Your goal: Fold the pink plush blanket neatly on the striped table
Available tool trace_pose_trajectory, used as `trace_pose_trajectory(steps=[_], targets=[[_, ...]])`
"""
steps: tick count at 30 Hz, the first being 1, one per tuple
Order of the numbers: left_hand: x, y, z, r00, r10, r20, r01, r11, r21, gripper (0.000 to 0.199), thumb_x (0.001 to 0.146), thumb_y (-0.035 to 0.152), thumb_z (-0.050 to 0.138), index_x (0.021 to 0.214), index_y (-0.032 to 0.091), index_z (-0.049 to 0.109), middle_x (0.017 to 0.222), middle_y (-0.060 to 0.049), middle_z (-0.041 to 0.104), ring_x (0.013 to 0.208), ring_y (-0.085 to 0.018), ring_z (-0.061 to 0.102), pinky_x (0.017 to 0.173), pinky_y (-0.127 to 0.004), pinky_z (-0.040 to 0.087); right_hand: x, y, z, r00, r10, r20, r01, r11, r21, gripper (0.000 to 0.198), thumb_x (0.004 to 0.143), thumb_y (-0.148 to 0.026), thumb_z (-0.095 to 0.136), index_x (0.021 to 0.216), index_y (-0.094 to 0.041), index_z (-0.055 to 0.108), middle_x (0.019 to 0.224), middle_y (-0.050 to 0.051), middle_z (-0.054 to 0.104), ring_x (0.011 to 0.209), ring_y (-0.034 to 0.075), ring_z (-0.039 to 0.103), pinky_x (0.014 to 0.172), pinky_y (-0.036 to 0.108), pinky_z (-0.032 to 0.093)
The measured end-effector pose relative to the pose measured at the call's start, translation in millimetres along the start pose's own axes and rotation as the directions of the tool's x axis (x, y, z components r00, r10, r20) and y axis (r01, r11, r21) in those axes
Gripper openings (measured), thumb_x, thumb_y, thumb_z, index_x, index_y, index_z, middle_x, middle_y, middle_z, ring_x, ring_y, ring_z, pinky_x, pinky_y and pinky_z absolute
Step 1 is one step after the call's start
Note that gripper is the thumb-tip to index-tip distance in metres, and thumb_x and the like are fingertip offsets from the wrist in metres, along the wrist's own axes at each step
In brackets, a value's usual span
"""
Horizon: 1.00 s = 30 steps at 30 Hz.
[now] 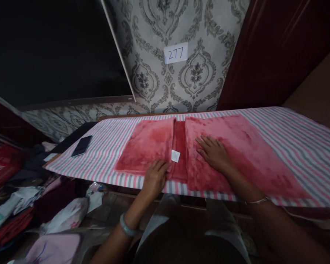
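A plush pink-red blanket (244, 157) lies on the striped cloth, with its left and right parts folded inward. Between the two folded edges a darker strip shows, and a small white label (175, 156) sticks out at the left fold. My right hand (216, 154) rests flat on the right part near its inner edge, fingers spread. At the near corner of the left part, my left hand (155, 178) has its fingers bent together on the fold edge; its thumb side is partly hidden.
A pink, grey and white striped cloth (110, 135) covers the table. A dark phone (81, 146) lies at its left. Behind are a large black screen (55, 51), patterned wallpaper and a paper marked 277 (176, 53). Bags and clothes are heaped at lower left.
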<state>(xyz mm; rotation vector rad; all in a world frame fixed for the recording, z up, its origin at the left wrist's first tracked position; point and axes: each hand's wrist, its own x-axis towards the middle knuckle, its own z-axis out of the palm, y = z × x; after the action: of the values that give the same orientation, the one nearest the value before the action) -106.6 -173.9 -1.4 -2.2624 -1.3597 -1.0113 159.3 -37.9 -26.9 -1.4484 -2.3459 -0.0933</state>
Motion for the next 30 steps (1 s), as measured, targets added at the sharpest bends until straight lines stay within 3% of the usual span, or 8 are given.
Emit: trace_pose_trajectory(steps=[5,12,17,23,26,30], targets=[[-22,-6,0,0.994,-0.015,0.110,0.022,0.998,-0.060,0.041,0.089,0.005,0.045,0.123,0.017,0.065,0.118,-0.012,0.071,0.111,-0.024,0.065,0.095,-0.045,0.054,0,1,1,1.000,-0.006,-0.005,0.006,1.000,0.002,0.051,0.102,-0.044,0.034,0.146,-0.024,0.051,0.156,0.009,0.044,0.142,0.032,0.040,0.113,0.054,0.032],[-27,-9,1,0.999,-0.004,0.043,0.010,0.992,-0.128,0.042,0.094,0.010,0.045,0.131,0.022,0.061,0.121,-0.010,0.071,0.116,-0.022,0.064,0.096,-0.043,0.054,0,2,1,1.000,-0.017,-0.007,0.017,1.000,-0.002,0.051,0.101,-0.044,0.034,0.145,-0.025,0.051,0.155,0.009,0.046,0.141,0.032,0.041,0.113,0.055,0.031],[-28,-2,11,1.000,0.009,-0.003,-0.010,0.996,-0.084,0.037,0.094,0.010,0.048,0.125,0.023,0.065,0.116,-0.009,0.073,0.111,-0.021,0.066,0.096,-0.042,0.054,1,0,0,1.000,-0.004,0.003,0.004,1.000,-0.007,0.051,0.102,-0.044,0.034,0.146,-0.025,0.050,0.156,0.009,0.044,0.142,0.032,0.040,0.114,0.054,0.031],[-33,0,6,0.994,-0.075,0.082,0.081,0.994,-0.077,0.050,0.089,0.016,0.055,0.139,0.017,0.051,0.131,-0.015,0.064,0.123,-0.026,0.060,0.100,-0.046,0.052,1,-1,6,1.000,-0.010,-0.013,0.010,1.000,-0.008,0.049,0.101,-0.043,0.036,0.146,-0.027,0.050,0.156,0.009,0.044,0.143,0.030,0.040,0.115,0.055,0.030],[-32,-4,8,0.993,-0.104,0.047,0.106,0.993,-0.048,0.040,0.091,0.015,0.052,0.130,0.017,0.057,0.126,-0.014,0.066,0.117,-0.025,0.063,0.096,-0.044,0.055,6,3,5,1.000,0.001,0.010,-0.002,0.999,0.045,0.050,0.098,-0.042,0.043,0.145,-0.027,0.052,0.156,0.010,0.045,0.143,0.031,0.040,0.114,0.057,0.031],[-25,-6,10,0.994,-0.103,-0.042,0.098,0.988,-0.121,0.028,0.094,0.013,0.047,0.116,0.018,0.063,0.111,-0.010,0.072,0.104,-0.023,0.068,0.089,-0.040,0.057,29,-3,-11,1.000,0.029,-0.005,-0.026,0.963,0.269,0.042,0.091,-0.031,0.053,0.130,-0.021,0.065,0.140,0.013,0.061,0.132,0.030,0.054,0.112,0.052,0.038]])
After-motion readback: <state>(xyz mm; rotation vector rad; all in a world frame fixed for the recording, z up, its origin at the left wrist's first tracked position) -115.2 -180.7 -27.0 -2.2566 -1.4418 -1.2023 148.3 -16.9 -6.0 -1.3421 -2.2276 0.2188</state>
